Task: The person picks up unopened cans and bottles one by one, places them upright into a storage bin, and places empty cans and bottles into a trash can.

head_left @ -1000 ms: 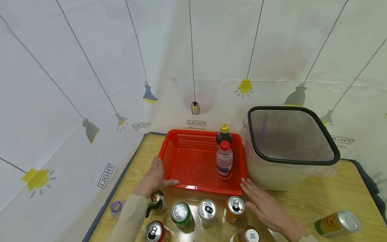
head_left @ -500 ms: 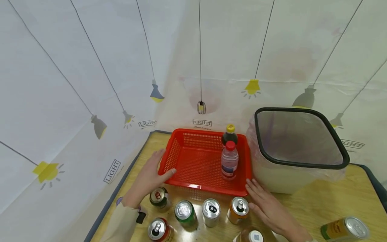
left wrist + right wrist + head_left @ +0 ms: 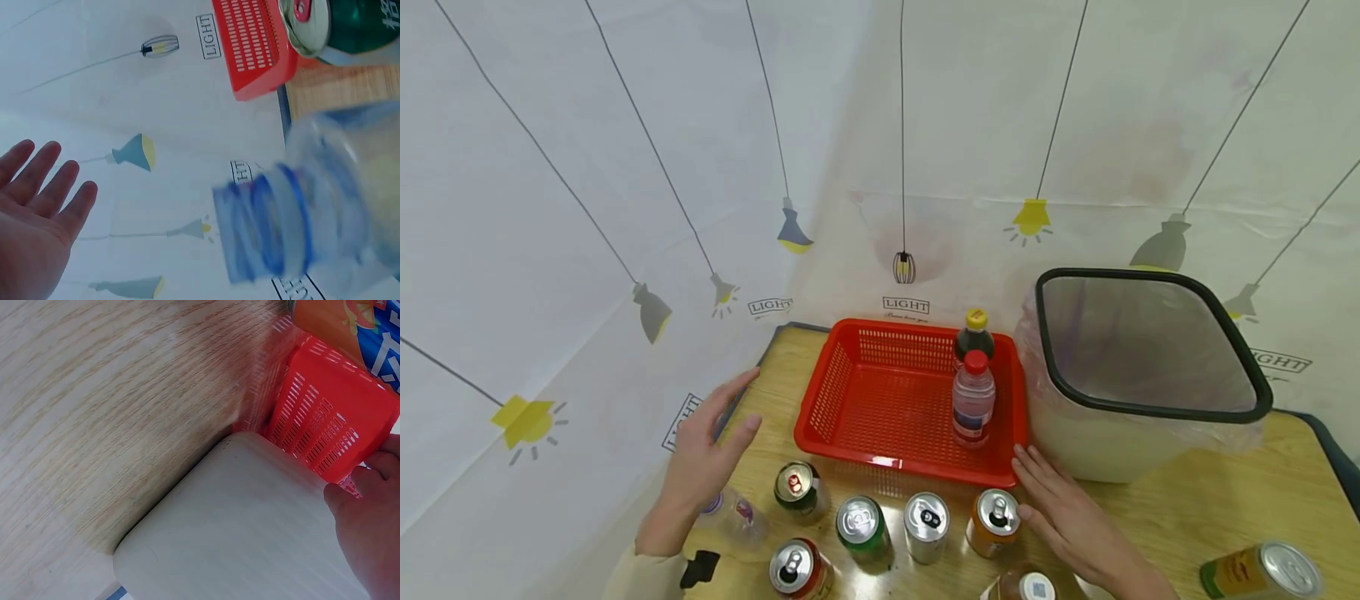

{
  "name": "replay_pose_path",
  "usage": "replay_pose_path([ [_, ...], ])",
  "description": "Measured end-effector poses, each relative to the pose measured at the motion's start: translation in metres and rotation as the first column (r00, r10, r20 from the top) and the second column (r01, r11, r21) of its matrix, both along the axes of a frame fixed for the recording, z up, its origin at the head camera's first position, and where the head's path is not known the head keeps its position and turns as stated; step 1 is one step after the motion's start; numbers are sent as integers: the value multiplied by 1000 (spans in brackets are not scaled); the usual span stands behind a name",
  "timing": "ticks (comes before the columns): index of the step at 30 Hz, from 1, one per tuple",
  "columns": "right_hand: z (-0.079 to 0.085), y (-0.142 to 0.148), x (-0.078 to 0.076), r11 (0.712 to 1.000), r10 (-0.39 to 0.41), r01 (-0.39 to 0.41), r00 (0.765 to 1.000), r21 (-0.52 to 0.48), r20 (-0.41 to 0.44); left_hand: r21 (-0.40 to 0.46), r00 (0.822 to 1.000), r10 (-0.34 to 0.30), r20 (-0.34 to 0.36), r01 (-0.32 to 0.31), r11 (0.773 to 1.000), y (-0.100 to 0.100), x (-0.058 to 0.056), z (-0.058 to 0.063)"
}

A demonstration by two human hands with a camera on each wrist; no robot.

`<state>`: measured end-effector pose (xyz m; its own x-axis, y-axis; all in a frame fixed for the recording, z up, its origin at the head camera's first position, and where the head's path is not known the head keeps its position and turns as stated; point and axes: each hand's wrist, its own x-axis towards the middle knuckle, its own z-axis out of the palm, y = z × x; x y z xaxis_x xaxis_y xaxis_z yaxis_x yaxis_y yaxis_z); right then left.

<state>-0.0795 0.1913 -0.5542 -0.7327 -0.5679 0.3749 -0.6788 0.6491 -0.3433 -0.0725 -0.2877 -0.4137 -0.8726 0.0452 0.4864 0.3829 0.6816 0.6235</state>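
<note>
My left hand (image 3: 696, 462) is raised at the table's left side, fingers spread and holding nothing. It is nearest to a clear, capless plastic bottle (image 3: 741, 518), whose blue-ringed neck fills much of the left wrist view. With straight fingers, my right hand (image 3: 1067, 525) touches the front right corner of a red plastic basket (image 3: 917, 472). Inside the basket's right end stand a clear bottle with a red cap (image 3: 973, 408) and a dark bottle with a yellow cap (image 3: 975, 340). An orange can (image 3: 991, 523) stands beside my right fingers.
Before the basket stand a dark green can (image 3: 797, 485), a green can (image 3: 862, 531), a white can (image 3: 926, 531) and a red can (image 3: 797, 569). A white-capped bottle (image 3: 1019, 587) is at the front. Right: a lined bin (image 3: 1105, 446) and a yellow-green can (image 3: 1255, 573).
My left hand has come away from the basket's left rim and moved left, toward the clear bottle. My right hand stays at the basket's corner. The head view has shifted slightly.
</note>
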Motion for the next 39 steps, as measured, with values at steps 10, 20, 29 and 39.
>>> replay_pose_path([
  [10, -2, 0, 0, 1000, -1, 1, 1000, 1, -4, 170, 998, -55, 12, 52, 984, -9, 19, -12],
  [20, -4, 1, 1, 1000, -4, 4, 1000, -7, -23, 267, 964, -4, 266, -69, 961, 28, 19, -65],
  [29, -2, 2, 2, 1000, -14, 14, 1000, -2, 20, -2, 832, 99, 546, -117, 993, 36, 9, -102],
  [39, 1, 1, 3, 1000, -22, 23, 999, -10, 33, -116, 805, 173, 567, -130, 985, 38, 9, -117],
])
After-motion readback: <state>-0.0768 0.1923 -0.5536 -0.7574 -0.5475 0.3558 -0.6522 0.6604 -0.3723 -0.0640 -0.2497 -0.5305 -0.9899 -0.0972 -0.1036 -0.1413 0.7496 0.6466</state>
